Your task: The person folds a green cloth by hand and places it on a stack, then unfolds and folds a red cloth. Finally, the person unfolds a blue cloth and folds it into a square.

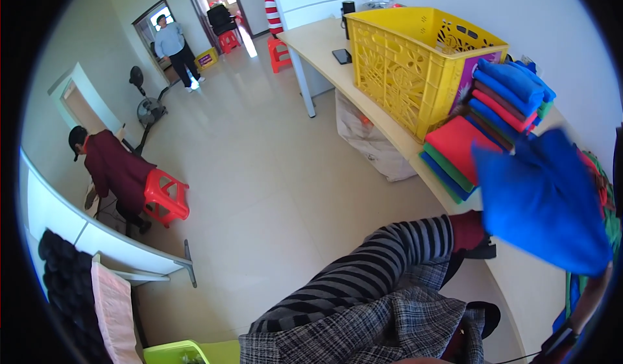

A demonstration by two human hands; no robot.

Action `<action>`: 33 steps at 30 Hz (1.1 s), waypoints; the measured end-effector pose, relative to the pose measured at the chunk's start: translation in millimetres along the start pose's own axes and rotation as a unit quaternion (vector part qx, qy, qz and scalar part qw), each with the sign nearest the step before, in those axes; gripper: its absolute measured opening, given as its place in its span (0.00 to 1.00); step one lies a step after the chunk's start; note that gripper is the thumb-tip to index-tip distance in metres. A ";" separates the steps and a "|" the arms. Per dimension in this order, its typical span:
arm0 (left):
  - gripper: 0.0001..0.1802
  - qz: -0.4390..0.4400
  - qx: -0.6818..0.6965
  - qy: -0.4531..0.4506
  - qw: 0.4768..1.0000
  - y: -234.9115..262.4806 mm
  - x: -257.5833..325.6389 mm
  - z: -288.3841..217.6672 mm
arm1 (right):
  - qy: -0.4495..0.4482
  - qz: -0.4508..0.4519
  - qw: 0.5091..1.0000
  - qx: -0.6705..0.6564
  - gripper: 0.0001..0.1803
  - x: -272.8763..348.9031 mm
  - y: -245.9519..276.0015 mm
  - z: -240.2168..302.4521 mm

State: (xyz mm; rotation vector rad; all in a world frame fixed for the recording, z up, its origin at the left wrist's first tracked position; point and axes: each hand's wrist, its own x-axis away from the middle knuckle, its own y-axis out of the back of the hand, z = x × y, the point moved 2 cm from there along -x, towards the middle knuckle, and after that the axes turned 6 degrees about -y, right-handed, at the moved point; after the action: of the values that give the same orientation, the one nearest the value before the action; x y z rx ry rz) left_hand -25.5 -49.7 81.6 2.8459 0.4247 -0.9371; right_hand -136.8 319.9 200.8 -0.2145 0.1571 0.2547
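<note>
I see a blue cloth [545,201] held up in the air over the desk [519,292], blurred with motion and spread wide in front of me. The left hand is hidden behind the cloth at the end of the striped sleeve [389,253], so I cannot tell how it grips. The right hand is out of sight too; only a forearm with a dark wristband [561,338] shows below the cloth, and I cannot tell its grip either.

The cloth looks light, soft and limp. I judge it will sag and fold wherever it is not supported, so the corners or the top edge are the sensible places to take hold; it is neither slippery nor fragile.

Just beyond the hands lies a flat stack of folded cloths [454,150], red on top with green and blue beneath. Behind it stands a taller pile of folded cloths [509,101] in blue, red and green, leaning against a yellow crate [409,59]. Further along the desk lies a dark phone [342,55].

The desk is a long, pale, smooth top running along a white wall. Under it sits a white sack [370,140]. The floor [272,169] is glossy cream tile. Well away to my left a person in a dark red top [113,169] bends beside a red stool [165,198], and another person stands at a far doorway [172,42].
</note>
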 end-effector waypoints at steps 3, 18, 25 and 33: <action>0.39 0.044 0.045 0.053 0.997 13.5 16.2 16.6 | -0.098 0.069 0.989 -0.086 0.25 11.8 31.9 -65.0; 0.24 0.325 0.118 0.240 0.907 8.0 -55.1 50.4 | -0.168 -0.130 0.960 -0.180 0.11 145.7 5.0 -135.7; 0.20 0.119 0.286 0.393 0.865 24.5 13.3 46.8 | -0.257 -0.115 0.959 0.032 0.08 176.7 18.2 -131.7; 0.18 0.064 -0.043 0.318 0.945 45.7 115.1 -19.5 | 0.104 -0.058 0.854 0.507 0.08 149.1 -42.3 -90.2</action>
State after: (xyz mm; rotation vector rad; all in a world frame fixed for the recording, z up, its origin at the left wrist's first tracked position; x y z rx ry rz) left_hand 87.8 -63.3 29.6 2.9854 0.3114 0.0496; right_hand 5.5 293.9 94.8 0.8075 0.4706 0.0008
